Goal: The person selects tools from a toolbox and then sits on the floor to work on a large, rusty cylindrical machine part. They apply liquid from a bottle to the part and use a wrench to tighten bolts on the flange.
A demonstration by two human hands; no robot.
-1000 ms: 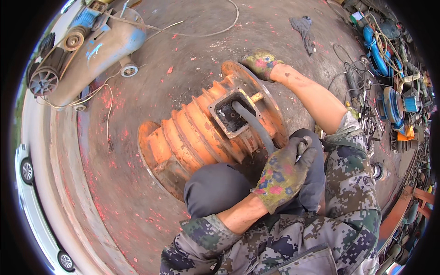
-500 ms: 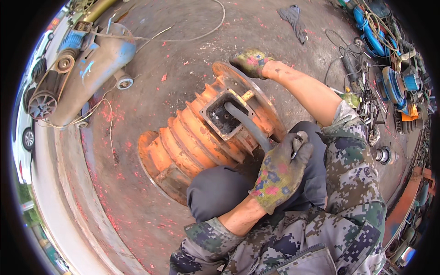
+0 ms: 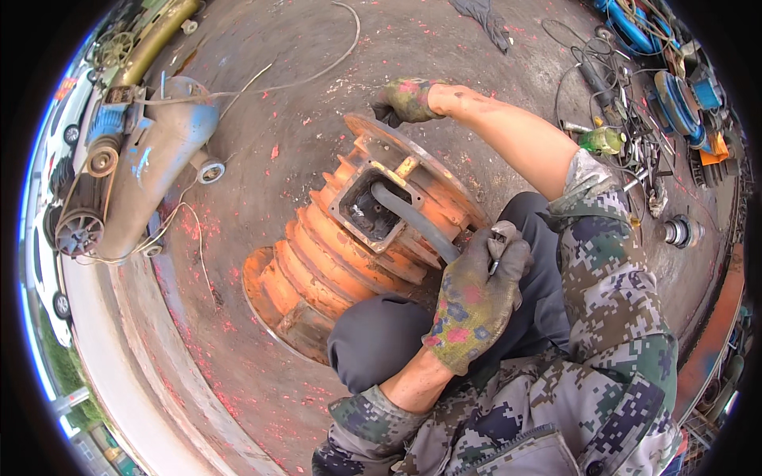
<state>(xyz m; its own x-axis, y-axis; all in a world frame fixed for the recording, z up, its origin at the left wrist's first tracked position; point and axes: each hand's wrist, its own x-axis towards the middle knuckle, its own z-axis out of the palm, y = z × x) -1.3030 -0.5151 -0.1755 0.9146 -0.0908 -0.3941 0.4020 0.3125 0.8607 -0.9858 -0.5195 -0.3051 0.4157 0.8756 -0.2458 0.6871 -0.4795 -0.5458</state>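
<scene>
From the head view, the left hand (image 3: 476,305) grips a small metal tool (image 3: 498,242) by the grey cable (image 3: 413,218) that leaves the orange motor's (image 3: 349,254) open terminal box (image 3: 373,208) on the floor (image 3: 262,127), while the right hand (image 3: 406,100) clasps the motor's far rim, seemingly steadying it for work on the cable.

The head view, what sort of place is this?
Probably an outdoor scrap or motor repair yard: an orange motor housing lies on stained concrete, a blue compressor stands nearby, and cables and parts are piled along the edge.
</scene>
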